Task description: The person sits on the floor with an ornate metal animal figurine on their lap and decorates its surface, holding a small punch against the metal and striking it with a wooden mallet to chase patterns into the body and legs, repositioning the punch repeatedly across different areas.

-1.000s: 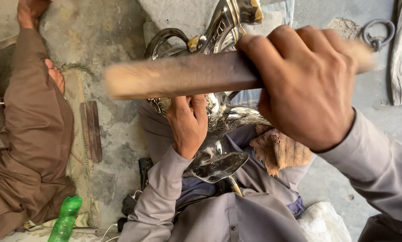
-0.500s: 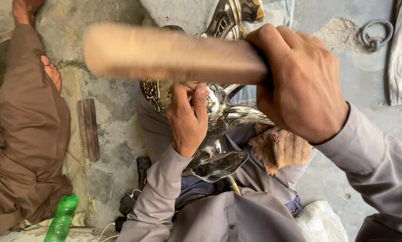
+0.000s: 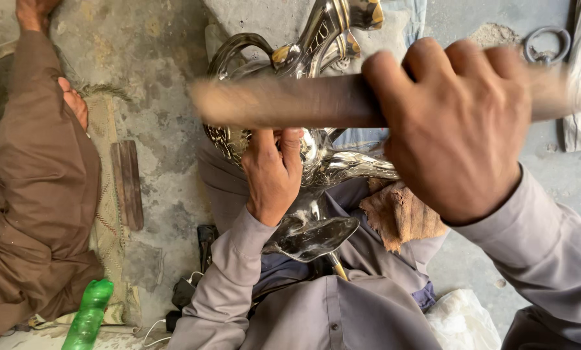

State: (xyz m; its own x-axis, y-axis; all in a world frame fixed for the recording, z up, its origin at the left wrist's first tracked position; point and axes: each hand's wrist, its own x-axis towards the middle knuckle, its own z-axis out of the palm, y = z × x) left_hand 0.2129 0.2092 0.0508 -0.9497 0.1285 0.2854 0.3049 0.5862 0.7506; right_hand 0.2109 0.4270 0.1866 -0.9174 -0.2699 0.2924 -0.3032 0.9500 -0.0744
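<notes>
The polished metal vessel lies on our lap; our left hand clasps its body, while above it our right hand fists a wooden stick.

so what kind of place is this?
Probably an informal floor-level metal workshop. The right hand grips a blurred wooden stick over an ornate polished silver metal vessel that the left hand steadies, above a rough bare concrete floor.
</notes>
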